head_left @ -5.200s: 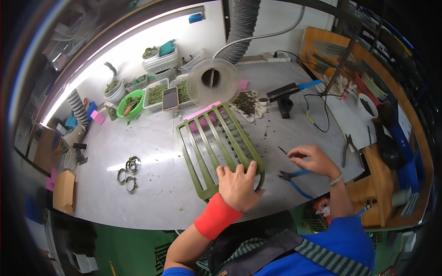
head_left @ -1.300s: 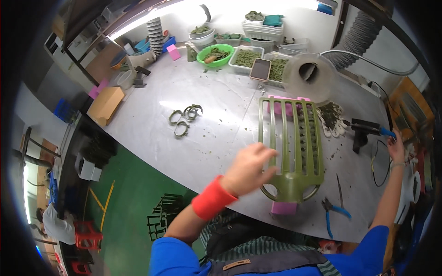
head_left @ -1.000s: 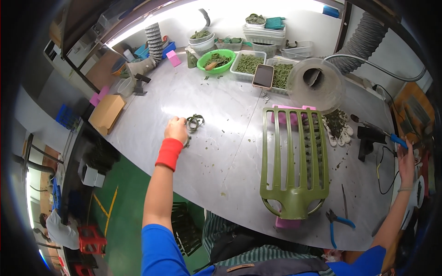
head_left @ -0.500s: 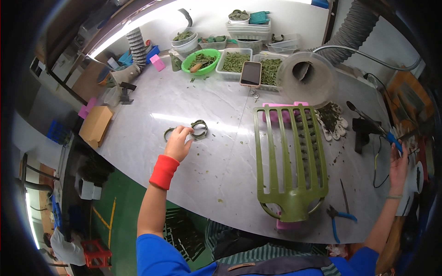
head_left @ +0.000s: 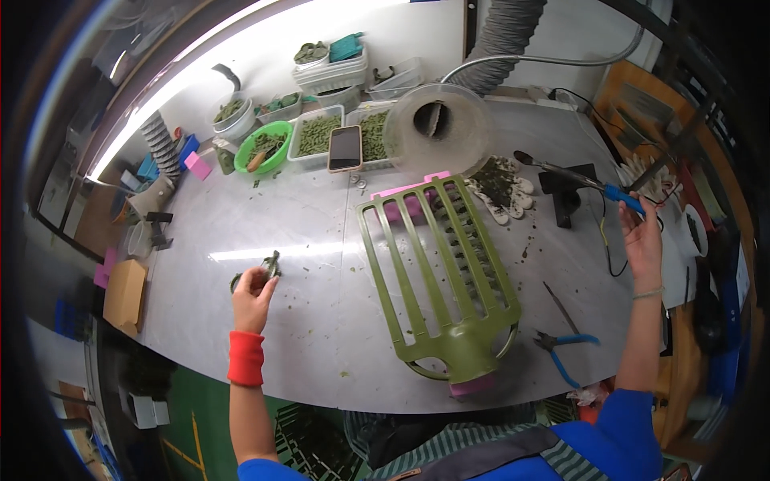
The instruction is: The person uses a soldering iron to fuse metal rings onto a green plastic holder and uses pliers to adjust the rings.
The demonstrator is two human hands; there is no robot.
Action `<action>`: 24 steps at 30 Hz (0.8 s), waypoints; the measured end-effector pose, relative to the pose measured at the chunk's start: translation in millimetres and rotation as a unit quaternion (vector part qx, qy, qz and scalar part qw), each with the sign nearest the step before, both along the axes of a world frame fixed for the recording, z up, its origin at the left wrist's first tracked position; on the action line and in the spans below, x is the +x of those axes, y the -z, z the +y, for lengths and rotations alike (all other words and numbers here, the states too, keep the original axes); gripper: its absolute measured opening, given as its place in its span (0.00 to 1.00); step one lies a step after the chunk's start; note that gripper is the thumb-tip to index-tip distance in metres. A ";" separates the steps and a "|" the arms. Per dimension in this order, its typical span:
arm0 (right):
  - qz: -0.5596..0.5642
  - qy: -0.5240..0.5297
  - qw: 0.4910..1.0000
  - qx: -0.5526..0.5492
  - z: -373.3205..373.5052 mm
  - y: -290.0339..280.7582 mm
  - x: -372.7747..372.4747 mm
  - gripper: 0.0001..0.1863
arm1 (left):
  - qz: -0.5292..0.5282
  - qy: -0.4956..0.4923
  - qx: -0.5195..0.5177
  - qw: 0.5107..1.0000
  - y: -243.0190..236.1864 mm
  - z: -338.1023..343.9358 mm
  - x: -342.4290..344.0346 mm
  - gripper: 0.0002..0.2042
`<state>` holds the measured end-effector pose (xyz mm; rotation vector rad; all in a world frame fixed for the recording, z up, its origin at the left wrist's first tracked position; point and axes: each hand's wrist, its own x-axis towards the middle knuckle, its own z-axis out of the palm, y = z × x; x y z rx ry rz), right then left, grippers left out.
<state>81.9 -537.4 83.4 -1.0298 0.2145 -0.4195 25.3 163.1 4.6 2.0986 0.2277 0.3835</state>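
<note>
Near the left middle of the table, my left hand [head_left: 251, 301] is closed, its fingers pinching a dark green curved strip [head_left: 273, 263]. Part of another dark piece [head_left: 235, 282] shows beside the fingers; whether it is joined to the strip is hidden. At the right, my right hand [head_left: 644, 244] is closed round the blue handle of a soldering iron [head_left: 618, 195], whose metal shaft points left to a dark, spoon-shaped tip. Just below the shaft stands a black holder [head_left: 566, 204]. Between my hands a slotted olive-green plastic frame [head_left: 473, 341] rests on pink blocks [head_left: 413, 200], dark toothed pieces under its right side.
Blue-handled pliers [head_left: 565, 345] and a thin pointed tool [head_left: 561, 307] lie right of the frame. Stained white gloves [head_left: 501, 188], a round clear tub [head_left: 477, 132], a phone [head_left: 345, 149], bins of green parts [head_left: 315, 136] and a green basin [head_left: 263, 146] stand behind. A cord [head_left: 608, 248] hangs right.
The view has turned right, so the table's things sit further left. My left hand now has the curved strip pinched and turned up; before, its fingers were at ring-shaped strips lying on the table.
</note>
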 end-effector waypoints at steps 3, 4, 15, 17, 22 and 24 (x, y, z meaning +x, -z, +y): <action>0.000 0.002 1.000 -0.004 5.7 1.4 -3.4 0.16 | -0.028 0.001 -0.061 0.998 -23.6 -28.6 -0.3 0.07; -0.003 -0.005 1.000 0.001 7.7 2.0 -5.4 0.16 | -0.006 0.022 -0.043 0.999 -35.7 -39.0 1.2 0.09; 0.009 0.054 0.998 -0.013 28.6 -4.0 -36.0 0.18 | -0.011 0.263 -0.069 0.962 -65.9 -215.5 129.1 0.12; 0.002 0.064 0.998 -0.019 29.4 -4.6 -43.2 0.18 | -0.019 0.286 -0.023 0.958 -59.3 -230.0 155.7 0.12; 0.017 0.087 0.995 -0.034 31.4 -3.0 -55.9 0.17 | 0.000 0.309 -0.084 0.947 -37.4 -245.5 193.1 0.11; 0.018 0.085 0.996 -0.033 34.4 -2.9 -56.9 0.17 | -0.021 0.305 -0.081 0.949 -32.5 -248.2 196.3 0.12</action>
